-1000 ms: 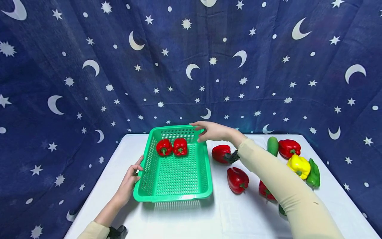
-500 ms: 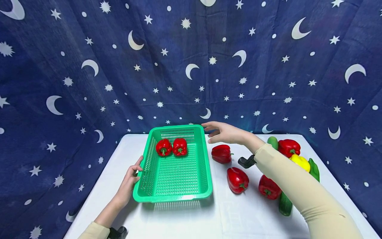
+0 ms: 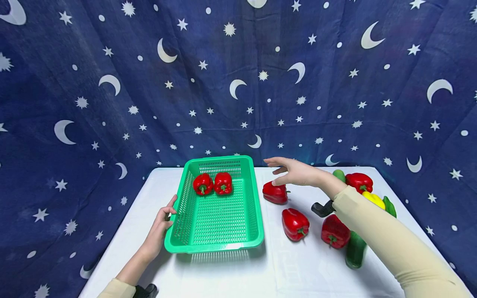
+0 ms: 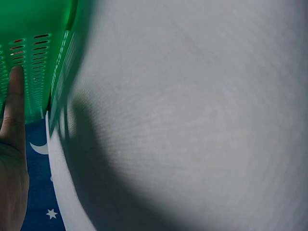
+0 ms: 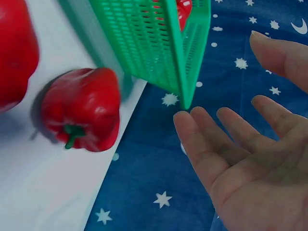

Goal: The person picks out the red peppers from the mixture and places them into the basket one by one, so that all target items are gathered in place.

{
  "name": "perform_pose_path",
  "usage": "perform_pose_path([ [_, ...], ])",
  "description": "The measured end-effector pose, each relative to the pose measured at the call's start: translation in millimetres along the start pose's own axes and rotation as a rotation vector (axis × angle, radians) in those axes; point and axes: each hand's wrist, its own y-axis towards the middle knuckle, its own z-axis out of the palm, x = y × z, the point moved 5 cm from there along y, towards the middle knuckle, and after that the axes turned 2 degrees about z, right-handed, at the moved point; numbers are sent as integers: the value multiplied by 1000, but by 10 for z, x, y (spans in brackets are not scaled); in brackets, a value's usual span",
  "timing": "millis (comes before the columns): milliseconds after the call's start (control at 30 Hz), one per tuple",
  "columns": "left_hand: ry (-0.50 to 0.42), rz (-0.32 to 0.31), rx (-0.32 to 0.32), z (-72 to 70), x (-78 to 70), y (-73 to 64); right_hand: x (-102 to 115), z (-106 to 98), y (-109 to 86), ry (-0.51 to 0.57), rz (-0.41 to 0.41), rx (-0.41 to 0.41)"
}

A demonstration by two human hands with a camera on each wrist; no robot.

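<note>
My left hand (image 3: 155, 235) rests against the left side of a green plastic basket (image 3: 214, 247). In the left wrist view, a straight finger (image 4: 16, 96) touches its slotted outer wall. Two red bell peppers, one at the left (image 3: 203, 184) and one at the right (image 3: 223, 183), sit side by side inside near the back. My right hand (image 3: 298, 171), fingers spread and holding nothing, hovers right of the basket. It partly overlaps a red bell pepper (image 3: 275, 194) on the white table; the right wrist view shows this pepper (image 5: 84, 110) apart from the fingers.
Red bell peppers, one in the middle (image 3: 295, 225) and one farther right (image 3: 335, 232), lie nearer the front beside a cucumber (image 3: 355, 250). Farther back are another red pepper (image 3: 359, 182), a yellow pepper (image 3: 374, 199) and a green pepper (image 3: 389, 207). A starry blue curtain (image 3: 238, 82) hangs behind.
My right hand has moved rightward from over the basket's back right corner to above the nearest loose red bell pepper. The left hand stays at the basket's side.
</note>
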Motion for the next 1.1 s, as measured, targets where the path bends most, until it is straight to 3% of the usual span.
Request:
perform_pose_path([
  [267, -18, -17, 2, 3, 4, -7, -249, -33, -222, -17, 13, -2],
  [667, -17, -18, 10, 6, 25, -5, -602, -47, -730, -66, 46, -45],
  [833, -20, -20, 10, 8, 22, 1, -695, -43, -893, -69, 80, -59],
  [1100, -15, -20, 5, 4, 24, -7, -782, -11, -1061, -68, 56, -78],
])
